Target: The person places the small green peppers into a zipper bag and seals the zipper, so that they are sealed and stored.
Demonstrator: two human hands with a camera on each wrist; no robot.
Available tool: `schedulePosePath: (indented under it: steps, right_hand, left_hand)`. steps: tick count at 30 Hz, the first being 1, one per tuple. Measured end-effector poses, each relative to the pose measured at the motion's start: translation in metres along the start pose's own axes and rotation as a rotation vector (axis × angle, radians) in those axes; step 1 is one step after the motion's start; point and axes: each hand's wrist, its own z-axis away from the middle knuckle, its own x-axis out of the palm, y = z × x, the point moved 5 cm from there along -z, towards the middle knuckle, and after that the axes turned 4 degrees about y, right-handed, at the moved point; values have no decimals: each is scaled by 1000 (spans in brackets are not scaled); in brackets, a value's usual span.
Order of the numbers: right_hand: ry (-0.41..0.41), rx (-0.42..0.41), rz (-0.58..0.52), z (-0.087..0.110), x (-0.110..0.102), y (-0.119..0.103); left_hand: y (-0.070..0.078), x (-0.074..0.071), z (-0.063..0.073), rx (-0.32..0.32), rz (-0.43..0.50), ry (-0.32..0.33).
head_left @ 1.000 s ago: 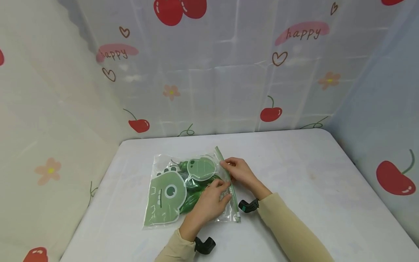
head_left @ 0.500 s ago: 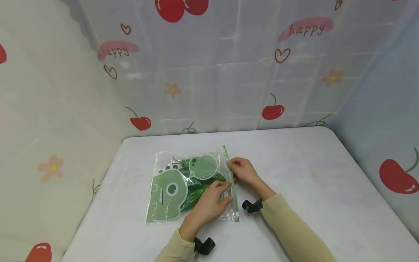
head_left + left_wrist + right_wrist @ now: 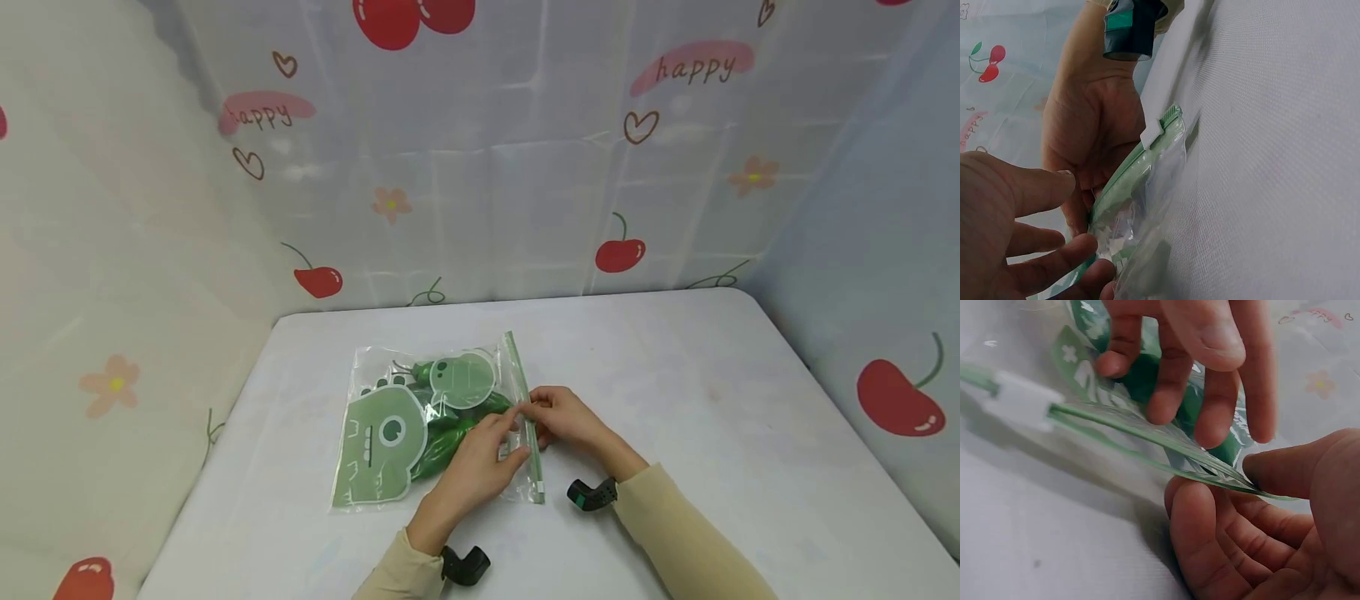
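A clear slider zip bag (image 3: 378, 446) printed with green cartoon monsters lies flat on the table, glossy dark-green things (image 3: 442, 446) inside it. Its green zip strip (image 3: 538, 479) runs down the right side, and the white slider (image 3: 1025, 400) sits toward the end near the person. My right hand (image 3: 566, 421) pinches the strip about midway, thumb above and fingers beneath. In the right wrist view the two strip edges part slightly between slider and thumb. Over the bag beside the strip, my left hand (image 3: 480, 462) has its fingers extended, fingertips right at the plastic.
The white table (image 3: 697, 467) extends on both sides of the bag. A cherry-print curtain (image 3: 487, 183) hangs behind it and along both sides. Each wrist carries a small black camera (image 3: 465, 567).
My right hand has slid along the zip strip toward the person, from near its far end to about its middle. The left hand has stayed over the bag.
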Motion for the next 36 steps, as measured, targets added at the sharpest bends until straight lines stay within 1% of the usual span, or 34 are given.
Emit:
schedulePosePath:
  steps: [3,7,10,12,14,17,20,22,24,27,31,34,36]
  right_hand:
    - [-50,8,3,7,4,3]
    - [-110,15,4,15,7,4]
    - [-124,11,9,18,8,5]
    - [-115,13,0,19,7,4]
    - [-100,16,-13,18,7,4]
    - [-78,22,-26,17,5,2]
    - [-59,18,-21,16,3,-1]
    - [-50,14,-15,15,2,-3]
    - [-43,18,-12,14,2,-4]
    - [-39,24,-16,12,1,-4]
    - [-30,22,-34,12,0,-6]
    - [-33,15,-47,14,-1,-7]
    - [-39,14,-53,14,0,-7]
  left_hand:
    - [0,-1,1,4,26,10]
    - [-1,-5,4,13,88,39]
    - [-1,-9,8,22,163,71]
    - [1,-10,12,16,232,76]
    - [3,-11,17,-4,305,67]
    - [7,-8,27,-70,423,12]
    - [12,-2,39,-131,521,-63]
    - [15,4,47,-159,573,-114]
    - [17,9,54,-176,613,-149]
    - [18,18,61,-204,659,-173]
    - [17,29,66,-269,724,-192]
    - [18,36,69,-343,802,-213]
    - [20,40,71,-403,878,-228]
